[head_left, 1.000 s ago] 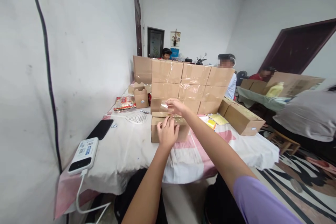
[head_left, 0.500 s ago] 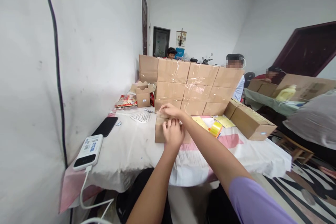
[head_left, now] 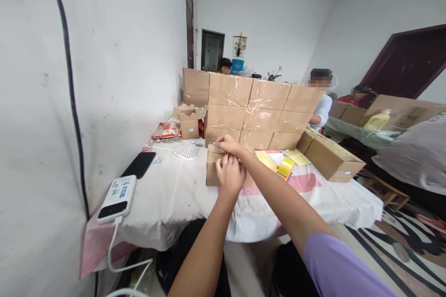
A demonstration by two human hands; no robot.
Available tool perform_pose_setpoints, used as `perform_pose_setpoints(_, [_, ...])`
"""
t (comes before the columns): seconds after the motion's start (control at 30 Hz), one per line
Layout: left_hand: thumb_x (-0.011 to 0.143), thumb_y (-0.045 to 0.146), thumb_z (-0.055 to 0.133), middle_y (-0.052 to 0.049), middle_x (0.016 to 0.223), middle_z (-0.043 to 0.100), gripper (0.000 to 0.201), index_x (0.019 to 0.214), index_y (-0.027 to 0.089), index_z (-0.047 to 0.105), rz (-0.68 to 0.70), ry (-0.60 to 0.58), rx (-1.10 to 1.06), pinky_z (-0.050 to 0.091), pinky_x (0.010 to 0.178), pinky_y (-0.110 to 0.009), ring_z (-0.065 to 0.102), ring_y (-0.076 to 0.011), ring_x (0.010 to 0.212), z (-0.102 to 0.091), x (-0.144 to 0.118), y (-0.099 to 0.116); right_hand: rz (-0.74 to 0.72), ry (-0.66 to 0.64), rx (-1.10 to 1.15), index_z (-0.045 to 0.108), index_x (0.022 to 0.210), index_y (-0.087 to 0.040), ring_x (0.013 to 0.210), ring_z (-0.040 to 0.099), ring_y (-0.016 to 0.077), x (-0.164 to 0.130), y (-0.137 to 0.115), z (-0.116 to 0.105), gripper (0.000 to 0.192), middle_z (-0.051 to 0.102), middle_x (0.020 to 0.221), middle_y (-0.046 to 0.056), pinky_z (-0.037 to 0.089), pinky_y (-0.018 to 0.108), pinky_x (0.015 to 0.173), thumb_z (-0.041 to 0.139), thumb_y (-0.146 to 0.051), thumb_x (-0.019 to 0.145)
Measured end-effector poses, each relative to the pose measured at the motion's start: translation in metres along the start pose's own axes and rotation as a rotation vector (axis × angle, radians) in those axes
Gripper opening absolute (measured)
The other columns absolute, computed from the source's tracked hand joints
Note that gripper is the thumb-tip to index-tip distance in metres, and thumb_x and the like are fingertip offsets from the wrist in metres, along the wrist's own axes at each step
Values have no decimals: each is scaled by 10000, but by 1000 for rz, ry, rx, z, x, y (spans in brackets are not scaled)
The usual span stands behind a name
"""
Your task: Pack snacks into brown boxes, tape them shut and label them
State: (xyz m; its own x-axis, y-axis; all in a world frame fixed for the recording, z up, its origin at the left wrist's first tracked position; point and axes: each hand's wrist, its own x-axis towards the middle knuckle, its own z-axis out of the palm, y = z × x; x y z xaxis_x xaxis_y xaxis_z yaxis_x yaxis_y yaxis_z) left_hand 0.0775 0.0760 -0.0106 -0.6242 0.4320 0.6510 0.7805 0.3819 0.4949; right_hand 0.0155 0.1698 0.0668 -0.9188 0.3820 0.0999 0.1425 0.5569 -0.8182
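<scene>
Cardboard carton (head_left: 213,176) at mid-frame on our table (head_left: 170,190), and our left hand (head_left: 232,174) covers its near side, apparently bracing it; our right hand (head_left: 228,145) arches over the top, fingers bunched. Whether either grip pinches anything, we can't tell.

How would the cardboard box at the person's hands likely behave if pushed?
The box would probably slide rather than roll, given its flat sides. It looks fairly stiff, with straight cardboard edges. The tablecloth, wrinkled and draped loosely, might drag along.
</scene>
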Motion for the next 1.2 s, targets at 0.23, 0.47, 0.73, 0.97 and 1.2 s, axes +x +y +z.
perform_pose_setpoints(0.23, [899,244,532,-145,1166,720,268,1111,172,681,6,9,3,292,1102,-517,542,-298,1260,0,-1,-1,5,18,-116,594,605,-156,541,430,94,2,1,4,128,501,521,-42,348,236,544,637,-178,724])
perform_pose_setpoints(0.47, [897,234,533,-141,1125,734,255,1083,171,696,57,34,-19,322,1092,-522,569,-303,1232,0,0,-5,-23,0,-206,624,657,-157,558,453,89,7,7,5,79,546,566,-42,338,226,540,677,-183,710])
perform_pose_setpoints(0.73, [949,208,460,-84,1109,745,254,941,215,714,135,113,-57,370,1131,-399,636,-220,1141,-26,5,-19,-14,-2,-240,636,641,-151,588,499,95,24,17,7,143,578,578,-31,364,208,554,710,-234,732])
perform_pose_setpoints(0.97, [954,314,509,-135,1330,658,324,1226,223,659,-12,115,100,257,1150,-615,535,-335,1305,-35,2,-45,-6,24,-317,689,714,-162,646,563,123,18,15,8,131,648,659,-1,368,231,586,710,-286,749])
perform_pose_setpoints(1.2, [958,312,497,-138,1382,626,390,1313,227,634,61,40,169,243,1166,-609,517,-328,1335,-40,-6,-51,43,88,-432,690,678,-175,835,657,225,10,5,15,285,738,808,96,420,303,718,720,-437,786])
